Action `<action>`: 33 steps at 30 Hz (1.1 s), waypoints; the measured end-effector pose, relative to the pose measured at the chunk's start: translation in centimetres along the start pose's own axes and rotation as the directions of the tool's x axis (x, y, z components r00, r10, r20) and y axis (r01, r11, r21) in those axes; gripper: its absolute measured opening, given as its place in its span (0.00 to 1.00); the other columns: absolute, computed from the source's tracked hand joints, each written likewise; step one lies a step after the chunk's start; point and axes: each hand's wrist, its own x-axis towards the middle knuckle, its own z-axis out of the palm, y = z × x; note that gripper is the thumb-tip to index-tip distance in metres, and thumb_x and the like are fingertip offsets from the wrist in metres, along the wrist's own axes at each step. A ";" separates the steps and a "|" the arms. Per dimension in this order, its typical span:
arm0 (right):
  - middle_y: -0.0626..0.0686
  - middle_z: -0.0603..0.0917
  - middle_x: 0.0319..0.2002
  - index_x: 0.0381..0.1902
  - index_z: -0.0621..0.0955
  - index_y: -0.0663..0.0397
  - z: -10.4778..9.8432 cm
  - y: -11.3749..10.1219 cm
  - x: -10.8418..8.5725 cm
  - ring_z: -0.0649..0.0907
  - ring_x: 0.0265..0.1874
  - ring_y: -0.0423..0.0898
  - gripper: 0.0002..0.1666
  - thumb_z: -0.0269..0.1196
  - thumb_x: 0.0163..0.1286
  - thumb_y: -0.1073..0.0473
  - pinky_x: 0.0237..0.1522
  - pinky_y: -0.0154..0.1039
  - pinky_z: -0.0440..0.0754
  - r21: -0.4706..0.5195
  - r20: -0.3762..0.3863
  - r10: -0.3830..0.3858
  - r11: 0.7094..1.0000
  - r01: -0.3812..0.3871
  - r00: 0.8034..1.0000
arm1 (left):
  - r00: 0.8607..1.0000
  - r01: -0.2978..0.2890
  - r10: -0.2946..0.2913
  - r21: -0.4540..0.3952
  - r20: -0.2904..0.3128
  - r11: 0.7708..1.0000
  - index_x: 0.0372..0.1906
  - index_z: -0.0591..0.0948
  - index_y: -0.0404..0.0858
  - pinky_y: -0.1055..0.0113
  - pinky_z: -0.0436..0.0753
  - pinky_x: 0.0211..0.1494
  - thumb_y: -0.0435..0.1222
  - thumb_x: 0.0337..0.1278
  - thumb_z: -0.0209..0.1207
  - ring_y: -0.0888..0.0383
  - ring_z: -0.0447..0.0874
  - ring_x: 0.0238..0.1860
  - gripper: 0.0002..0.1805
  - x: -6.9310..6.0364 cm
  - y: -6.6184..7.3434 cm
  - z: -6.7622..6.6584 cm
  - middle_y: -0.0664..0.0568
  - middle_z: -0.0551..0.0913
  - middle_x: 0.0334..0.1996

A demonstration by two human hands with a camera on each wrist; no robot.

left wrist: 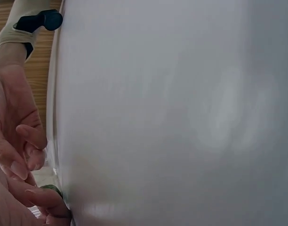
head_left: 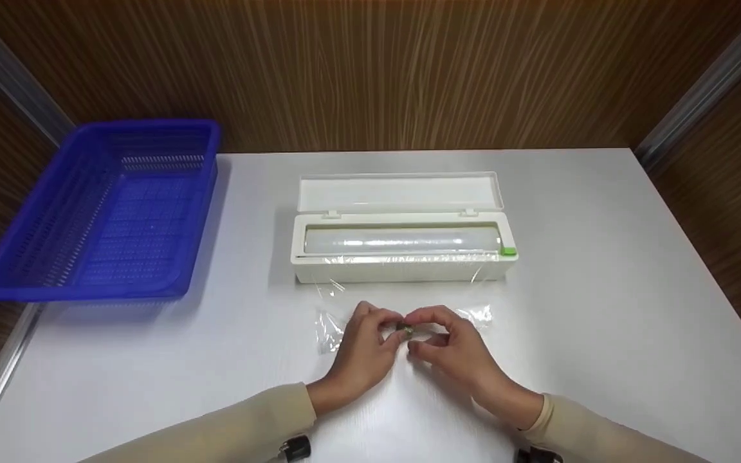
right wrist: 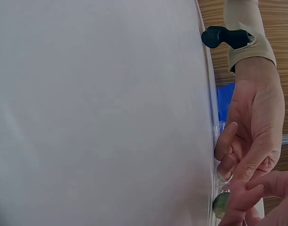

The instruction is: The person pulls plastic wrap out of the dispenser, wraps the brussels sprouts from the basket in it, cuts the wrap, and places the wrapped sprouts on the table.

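Observation:
A small rounded green thing (head_left: 404, 330) sits between the two hands, over a sheet of clear cling film (head_left: 329, 331); its exact kind is too small to tell. My left hand (head_left: 365, 350) pinches it between thumb and forefinger. The right hand (head_left: 460, 354) curves in from the other side, forefinger at the top of the green thing and thumb a little below; whether it grips is unclear. Fingers partly cover the green thing (right wrist: 220, 205) in the right wrist view. The film runs from a roll (head_left: 402, 240) in a white dispenser (head_left: 402, 271) just beyond the hands.
The dispenser's lid (head_left: 399, 194) stands raised at the back, and a bright green slider (head_left: 508, 251) sits at its right end. A blue plastic basket (head_left: 200, 225) rests at the far left of the white table (head_left: 602, 289). Wood-grain panels (head_left: 370, 77) enclose the back and sides.

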 end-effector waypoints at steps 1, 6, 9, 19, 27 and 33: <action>0.62 0.82 0.61 0.59 0.83 0.67 0.0 0.0 0.2 0.90 0.36 0.49 0.23 0.71 0.66 0.74 0.35 0.30 0.82 -0.007 0.003 -0.002 1.000 0.002 1.000 | 1.000 0.002 -0.002 0.009 -0.005 1.000 0.49 0.90 0.33 0.65 0.77 0.45 0.26 0.65 0.72 0.58 0.74 0.38 0.10 0.0 0.0 0.0 0.52 0.74 0.41; 0.62 0.85 0.58 0.58 0.84 0.67 0.0 0.2 0.8 0.88 0.29 0.45 0.21 0.71 0.67 0.74 0.26 0.28 0.74 -0.045 0.002 -0.020 0.999 0.020 1.000 | 0.999 -0.007 0.008 0.026 -0.034 1.000 0.48 0.90 0.30 0.58 0.81 0.53 0.25 0.64 0.72 0.53 0.79 0.44 0.10 0.3 0.0 0.3 0.51 0.73 0.43; 0.62 0.87 0.56 0.57 0.85 0.66 0.0 0.1 1.1 0.88 0.26 0.44 0.19 0.70 0.68 0.75 0.23 0.27 0.69 -0.060 0.007 -0.030 0.998 0.031 1.000 | 0.998 -0.026 0.026 0.010 -0.055 1.000 0.49 0.89 0.29 0.58 0.81 0.52 0.25 0.64 0.71 0.53 0.78 0.44 0.10 0.5 -0.2 0.4 0.51 0.74 0.42; 0.55 0.89 0.53 0.51 0.90 0.58 -0.3 0.1 2.0 0.79 0.22 0.39 0.15 0.75 0.68 0.72 0.29 0.30 0.77 -0.299 -0.020 -0.140 0.946 0.128 0.990 | 0.983 -0.136 0.131 -0.037 -0.128 0.990 0.41 0.84 0.36 0.64 0.77 0.39 0.22 0.62 0.70 0.58 0.78 0.37 0.09 1.1 -1.2 0.8 0.53 0.83 0.39; 0.45 0.91 0.50 0.50 0.92 0.50 -0.2 0.0 2.0 0.84 0.44 0.44 0.13 0.75 0.70 0.68 0.42 0.36 0.80 -0.512 -0.049 -0.248 0.838 0.189 0.968 | 0.955 -0.266 0.259 -0.031 -0.142 0.963 0.44 0.87 0.39 0.70 0.79 0.37 0.19 0.47 0.68 0.63 0.79 0.32 0.19 1.8 -3.3 1.2 0.58 0.87 0.42; 0.46 0.91 0.49 0.52 0.92 0.51 -0.3 -0.2 2.2 0.77 0.30 0.41 0.13 0.74 0.72 0.67 0.36 0.36 0.77 -0.585 -0.018 -0.278 0.782 0.215 0.960 | 0.955 -0.284 0.282 -0.020 -0.088 0.959 0.43 0.88 0.37 0.65 0.84 0.47 0.20 0.48 0.74 0.60 0.85 0.41 0.17 2.7 -3.0 0.5 0.56 0.88 0.41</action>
